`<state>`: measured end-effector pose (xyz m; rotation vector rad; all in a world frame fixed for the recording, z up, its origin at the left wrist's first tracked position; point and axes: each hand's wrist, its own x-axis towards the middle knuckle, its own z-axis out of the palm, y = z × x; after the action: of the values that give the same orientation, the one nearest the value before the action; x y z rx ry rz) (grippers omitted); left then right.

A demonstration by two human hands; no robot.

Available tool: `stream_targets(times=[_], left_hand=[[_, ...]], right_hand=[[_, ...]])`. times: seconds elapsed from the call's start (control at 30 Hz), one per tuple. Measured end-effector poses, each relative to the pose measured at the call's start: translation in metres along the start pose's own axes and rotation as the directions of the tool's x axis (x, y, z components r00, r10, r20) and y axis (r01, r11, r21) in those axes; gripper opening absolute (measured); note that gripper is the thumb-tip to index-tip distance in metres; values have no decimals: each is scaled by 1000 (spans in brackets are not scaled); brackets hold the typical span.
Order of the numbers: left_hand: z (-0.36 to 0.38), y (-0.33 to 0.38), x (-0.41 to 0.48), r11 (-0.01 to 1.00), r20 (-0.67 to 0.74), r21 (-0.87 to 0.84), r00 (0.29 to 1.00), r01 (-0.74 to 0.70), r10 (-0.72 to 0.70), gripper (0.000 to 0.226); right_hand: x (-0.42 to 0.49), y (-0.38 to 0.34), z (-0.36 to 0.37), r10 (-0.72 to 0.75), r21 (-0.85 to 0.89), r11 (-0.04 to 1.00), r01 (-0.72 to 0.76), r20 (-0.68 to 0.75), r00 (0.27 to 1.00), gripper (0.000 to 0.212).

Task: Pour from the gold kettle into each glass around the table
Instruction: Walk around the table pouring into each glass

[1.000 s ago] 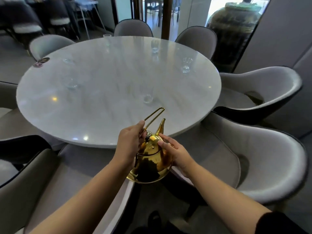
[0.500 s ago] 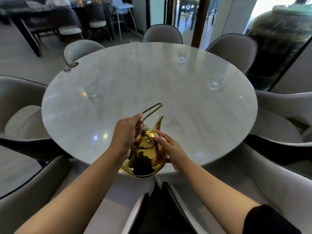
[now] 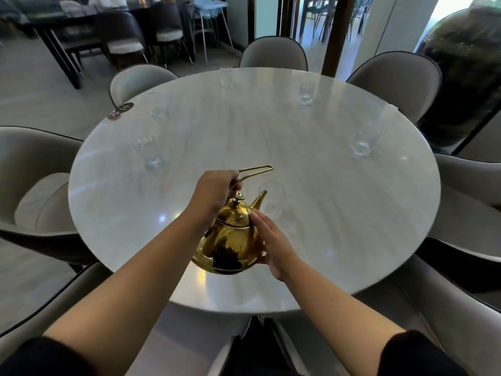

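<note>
Marble table (image 3: 271, 131) (6 glasses (image 3: 363, 143)): left hand (image 3: 217, 189) grips gold kettle (image 3: 230, 240) by handle (image 3: 257, 170), right hand (image 3: 273, 240) flat against it.

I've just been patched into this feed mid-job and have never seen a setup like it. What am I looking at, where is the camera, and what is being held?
There is no machine here. These are a person's two bare arms, filmed by one wide-angle camera worn on the head and looking forward and down, which is why the picture bulges. The left hand grips the wire handle of the gold kettle, held tilted over the near part of the round marble table. The right hand lies flat against the kettle's side, fingers straight. The spout points toward the nearest glass. Five other glasses stand around the table, and two small discs lie at its far left edge. Grey chairs ring it.
</note>
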<state>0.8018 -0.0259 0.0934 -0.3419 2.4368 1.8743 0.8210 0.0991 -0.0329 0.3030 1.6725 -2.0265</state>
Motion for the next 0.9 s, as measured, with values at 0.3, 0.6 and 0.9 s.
stream_targets(times=[0.3, 0.6, 0.9], left_hand=[[11, 10, 25, 994, 5, 101, 999, 34, -35, 42], [17, 21, 35, 984, 37, 176, 999, 5, -11, 41], [21, 22, 40, 975, 29, 221, 1000, 4, -10, 41]], right_hand=[[15, -5, -2, 64, 51, 997, -64, -3, 998, 48], [19, -8, -3, 92, 100, 990, -96, 43, 995, 34], [19, -8, -3, 104, 114, 987, -109, 47, 993, 43]])
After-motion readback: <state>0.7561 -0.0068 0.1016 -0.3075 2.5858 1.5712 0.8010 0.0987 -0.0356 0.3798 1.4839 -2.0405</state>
